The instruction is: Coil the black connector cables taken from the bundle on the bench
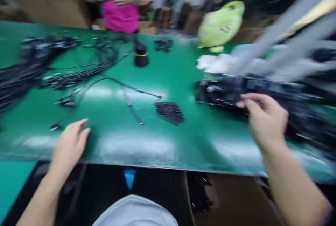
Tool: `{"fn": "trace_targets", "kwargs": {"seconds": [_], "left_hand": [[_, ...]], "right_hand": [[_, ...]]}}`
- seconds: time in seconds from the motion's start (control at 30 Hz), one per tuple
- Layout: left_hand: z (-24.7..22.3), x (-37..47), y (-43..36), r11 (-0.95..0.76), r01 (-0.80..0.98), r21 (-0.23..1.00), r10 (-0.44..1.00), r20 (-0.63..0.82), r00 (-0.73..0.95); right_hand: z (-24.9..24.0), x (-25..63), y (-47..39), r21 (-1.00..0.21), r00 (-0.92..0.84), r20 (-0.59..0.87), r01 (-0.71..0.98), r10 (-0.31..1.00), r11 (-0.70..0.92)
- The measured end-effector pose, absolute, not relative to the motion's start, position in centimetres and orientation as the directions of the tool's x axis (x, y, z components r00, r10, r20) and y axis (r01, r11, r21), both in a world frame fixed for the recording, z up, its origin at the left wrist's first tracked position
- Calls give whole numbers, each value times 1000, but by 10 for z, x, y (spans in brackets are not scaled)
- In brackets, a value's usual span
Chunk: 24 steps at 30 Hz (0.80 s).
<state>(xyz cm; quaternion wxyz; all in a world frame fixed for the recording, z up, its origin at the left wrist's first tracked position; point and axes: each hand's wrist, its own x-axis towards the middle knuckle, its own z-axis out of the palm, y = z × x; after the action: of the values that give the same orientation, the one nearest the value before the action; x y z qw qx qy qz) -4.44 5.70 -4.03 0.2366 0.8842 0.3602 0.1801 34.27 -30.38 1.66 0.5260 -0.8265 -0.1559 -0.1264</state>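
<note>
Green glossy desk (147,149): left hand (69,145) is held wide and empty near a cable plug (55,127); right hand (267,119) is narrowed at the black bundles (223,91), grip can't be told through blur. Thin black strips (169,111) are laid midway, probably for either hand's reach. Beyond, cardboard (52,10) is placed behind.

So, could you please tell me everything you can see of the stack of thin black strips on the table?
The stack of strips is many thin, black, plastic-looking pieces laid roughly parallel in a slanted block. It lies on the green tabletop, between the left hand and the right hand, touched by neither. One loose strip lies just beyond its far edge, near the end of a black cable. Blur hides finer detail.
</note>
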Motion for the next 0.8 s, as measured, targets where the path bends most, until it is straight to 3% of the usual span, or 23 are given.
{"fn": "trace_targets", "kwargs": {"seconds": [0.07,0.13,0.2,0.3,0.43,0.53,0.6,0.67,0.73,0.8], "left_hand": [[-39,-40,74,-689,655,312,721,203,662],[-42,-36,94,-655,741,150,752,221,620],[-44,-33,106,-629,776,46,764,217,607],[-47,-32,110,-651,759,-15,741,206,639],[-57,-39,118,-616,787,-30,757,254,602],[-60,-49,128,-596,802,-47,779,211,591],[-57,-55,132,-591,806,12,790,212,576],[-49,-61,131,-576,802,158,809,250,531],[-38,-65,127,-531,739,414,847,234,477],[-25,-67,120,-381,544,747,869,90,486]], "right_hand": [[5,313,-268,-770,831,306,503,464,-393],[-4,285,-226,-769,623,212,582,753,-264],[-9,260,-176,-765,375,176,634,910,-113],[-17,242,-86,-595,217,209,802,953,-52],[-37,246,25,-292,365,115,901,924,-320],[-43,256,72,-158,415,46,901,909,-403],[-34,272,85,-138,414,16,902,910,-408],[-16,295,86,-113,438,30,894,898,-433],[7,319,80,-54,462,131,887,877,-459],[26,331,70,22,420,238,899,876,-437]]}}
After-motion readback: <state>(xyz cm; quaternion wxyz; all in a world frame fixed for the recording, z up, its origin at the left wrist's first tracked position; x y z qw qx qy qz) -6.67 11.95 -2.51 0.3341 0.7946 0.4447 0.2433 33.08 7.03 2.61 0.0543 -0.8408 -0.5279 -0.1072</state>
